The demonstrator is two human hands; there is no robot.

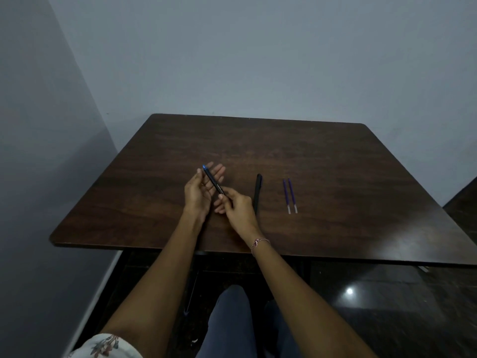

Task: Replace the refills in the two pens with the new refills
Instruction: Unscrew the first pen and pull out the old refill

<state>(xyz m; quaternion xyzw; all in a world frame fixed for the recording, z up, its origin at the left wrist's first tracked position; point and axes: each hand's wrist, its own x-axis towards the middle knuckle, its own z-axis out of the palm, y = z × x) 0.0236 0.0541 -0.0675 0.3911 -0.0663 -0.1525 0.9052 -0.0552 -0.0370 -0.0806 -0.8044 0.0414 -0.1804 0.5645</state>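
A black pen with a blue end (213,181) is held above the dark wooden table (335,156), slanting up to the left. My right hand (236,208) pinches its lower end. Behind the pen's upper part is my left hand (200,189), fingers spread and palm turned toward the pen; whether it touches the pen I cannot tell. A second black pen (257,192) lies on the table just right of my right hand. Two purple refills (290,195) with pale tips lie side by side further right.
The table stands against a grey-blue wall in a corner. A bracelet (259,242) is on my right wrist. My knees in dark trousers (232,319) show below the table's near edge, above a glossy dark floor.
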